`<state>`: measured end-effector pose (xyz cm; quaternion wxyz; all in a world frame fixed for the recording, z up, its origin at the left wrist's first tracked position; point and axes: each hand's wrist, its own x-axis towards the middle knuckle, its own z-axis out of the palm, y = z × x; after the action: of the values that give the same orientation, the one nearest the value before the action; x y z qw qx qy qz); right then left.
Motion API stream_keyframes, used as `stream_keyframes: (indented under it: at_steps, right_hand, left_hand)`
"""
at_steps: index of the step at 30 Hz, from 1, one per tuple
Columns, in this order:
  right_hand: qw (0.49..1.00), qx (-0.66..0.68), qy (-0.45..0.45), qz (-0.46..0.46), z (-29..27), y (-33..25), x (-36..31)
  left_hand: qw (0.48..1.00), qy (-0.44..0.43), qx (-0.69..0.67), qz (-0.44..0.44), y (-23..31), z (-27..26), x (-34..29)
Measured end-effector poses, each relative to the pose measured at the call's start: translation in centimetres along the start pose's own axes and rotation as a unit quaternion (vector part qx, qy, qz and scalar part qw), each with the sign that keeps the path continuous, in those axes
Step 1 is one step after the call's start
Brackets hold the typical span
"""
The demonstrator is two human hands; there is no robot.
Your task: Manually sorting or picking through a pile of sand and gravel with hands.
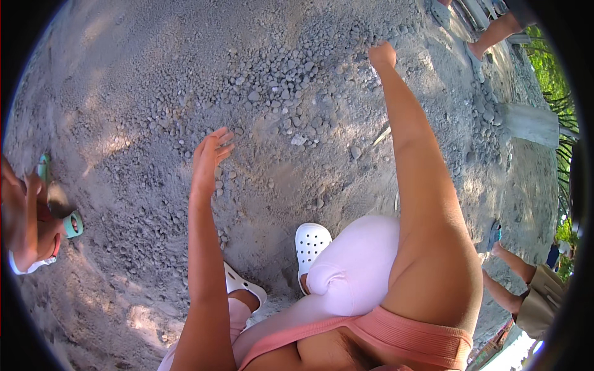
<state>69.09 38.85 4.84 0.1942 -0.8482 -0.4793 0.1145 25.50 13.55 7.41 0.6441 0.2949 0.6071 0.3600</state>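
Observation:
My left hand (pixel 211 159) hangs over the grey gravelly ground (pixel 148 148), palm turned inward and fingers loosely stretched out, with nothing in it. Farther out to the right, my right arm is extended and my right hand (pixel 383 55) is closed near the ground beyond a patch of loose stones (pixel 281 83). What its fingers hold, if anything, is hidden. A larger pale stone (pixel 298 140) lies between my two hands. Below the right forearm's inner side is a thin pale strip, perhaps a leaf (pixel 382 135).
My white clogs (pixel 311 244) stand on the ground beneath me. At the left, a person (pixel 31 216) with green footwear crouches. Other people's legs (pixel 498 34) show at the upper right and lower right (pixel 513 278). A grey block (pixel 530 125) lies at the right, before greenery.

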Motion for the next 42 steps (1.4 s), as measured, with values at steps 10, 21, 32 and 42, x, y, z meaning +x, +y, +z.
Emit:
stream_keyframes:
  at_steps: [10, 21, 32, 42]
  right_hand:
    - [0.948, -0.267, -0.038, -0.171, -1.3, 3.9, 6.6]
    - [0.915, -0.353, -0.133, -0.145, -0.4, 5.7, 4.8]
    - [0.835, -0.185, -0.299, -0.422, -5.0, -4.6, -19.0]
    - [0.886, -0.090, -0.293, -0.348, -14.1, 7.7, -21.7]
  left_hand:
    - [0.985, 0.124, 0.087, 0.080, 1.2, -5.5, -0.7]
    - [0.983, 0.099, 0.104, 0.112, -1.3, -3.9, 0.2]
    - [0.976, -0.032, 0.204, 0.071, 1.3, 3.5, -0.3]
    - [0.833, -0.264, 0.425, 0.236, 6.8, 12.1, -1.7]
